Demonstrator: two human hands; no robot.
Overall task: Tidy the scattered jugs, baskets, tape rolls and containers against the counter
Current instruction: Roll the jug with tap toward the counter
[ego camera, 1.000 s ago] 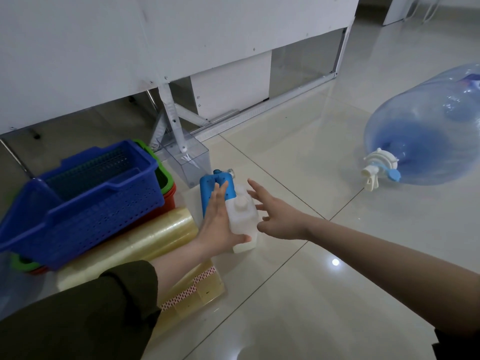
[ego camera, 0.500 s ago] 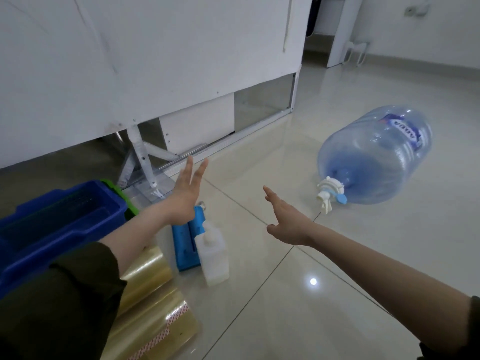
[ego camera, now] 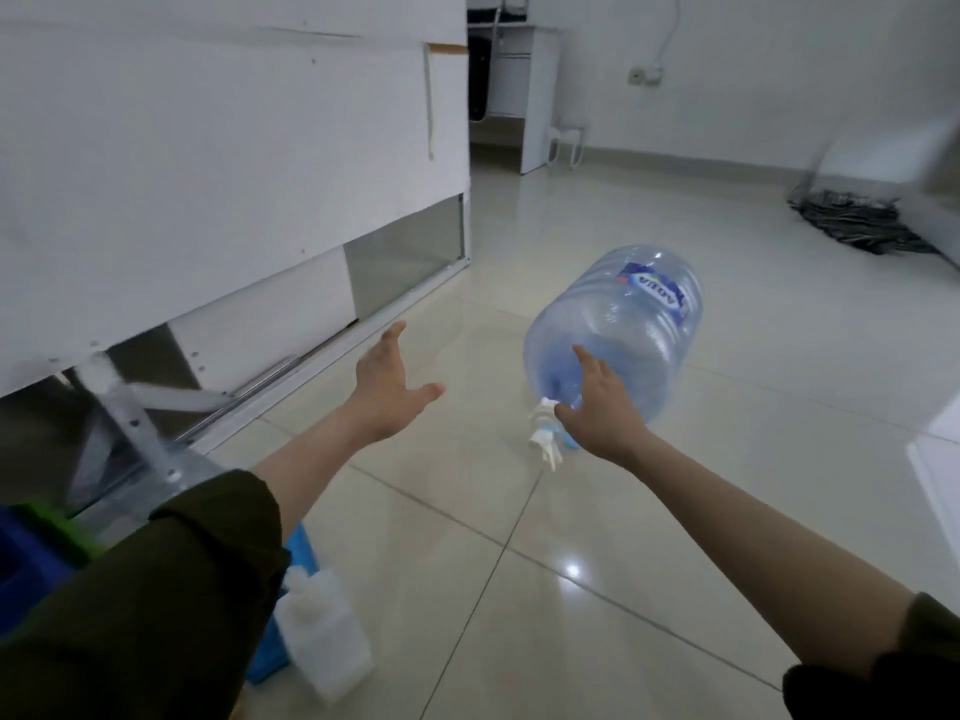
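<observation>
Progress: part done | bottle [ego camera: 324, 634], baskets [ego camera: 31, 543] by counter [ego camera: 208, 174] | water jug [ego camera: 618, 335] lay well off it | left hand [ego camera: 387, 389], right hand [ego camera: 597, 407] spread, empty

Bare floor [ego camera: 467, 459] between counter [ego camera: 208, 174] and water jug [ego camera: 623, 330].

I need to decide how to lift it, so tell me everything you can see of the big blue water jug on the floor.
The water jug is a large, ribbed, translucent blue plastic bottle lying on its side on the glossy tiled floor, away from the counter. It looks empty. A blue-and-white label sits near its base, at the far end. Its neck points toward the camera and carries a white dispenser cap with a blue tap part. The right hand, open, is at its shoulder beside the neck; whether they touch is unclear.
</observation>
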